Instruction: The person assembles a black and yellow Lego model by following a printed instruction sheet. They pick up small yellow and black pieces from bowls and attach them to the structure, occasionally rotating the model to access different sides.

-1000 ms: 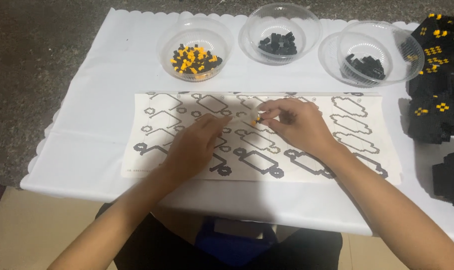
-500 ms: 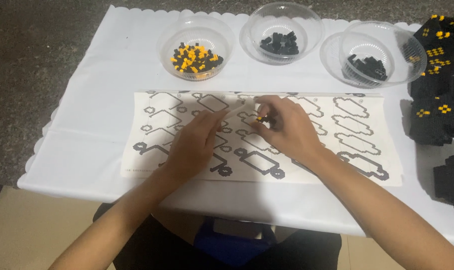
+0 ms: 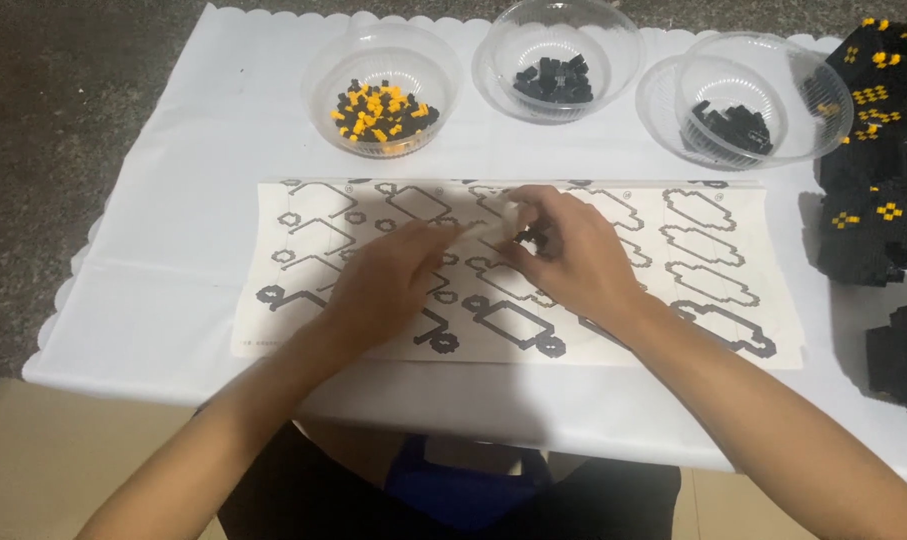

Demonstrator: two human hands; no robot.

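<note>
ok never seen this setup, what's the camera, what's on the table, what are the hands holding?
No machine here: a person works bare-handed, filmed by a camera on their head looking down. The left hand and right hand meet over a long printed paper sheet of black outline diagrams on a white tablecloth. Between the fingertips sits something small and dark, partly hidden. Behind stand three clear plastic bowls: one of mixed black and yellow small bricks, two of black bricks. Built black-and-yellow brick models sit at the right edge.
</note>
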